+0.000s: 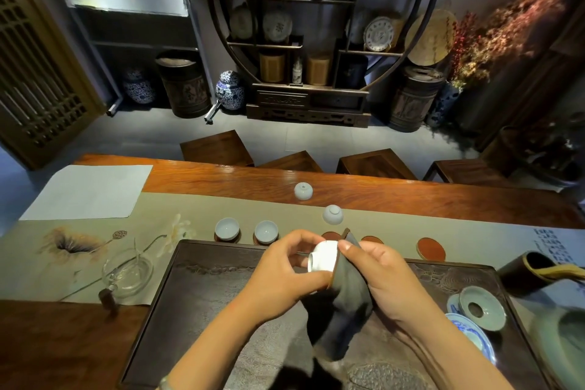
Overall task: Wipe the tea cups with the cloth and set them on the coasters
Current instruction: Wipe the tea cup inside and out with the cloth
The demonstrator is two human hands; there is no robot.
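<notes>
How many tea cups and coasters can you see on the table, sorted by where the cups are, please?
Cups upright on coasters: 2
Cups upside down on the table: 2
Cups held in the hands: 1
Coasters without a cup: 3
Total: 5 cups, 5 coasters

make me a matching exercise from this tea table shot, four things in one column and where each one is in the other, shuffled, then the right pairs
Things
1. dark cloth
2. cup being wiped
3. two upright cups
4. two upside-down cups

Places
A. standing on coasters left of the hands
B. in the left hand
C. lying loose beyond the coasters, on the runner and the bare wood
D. in the right hand, hanging down over the tray

Pairs: 1-D, 2-B, 3-A, 4-C
</notes>
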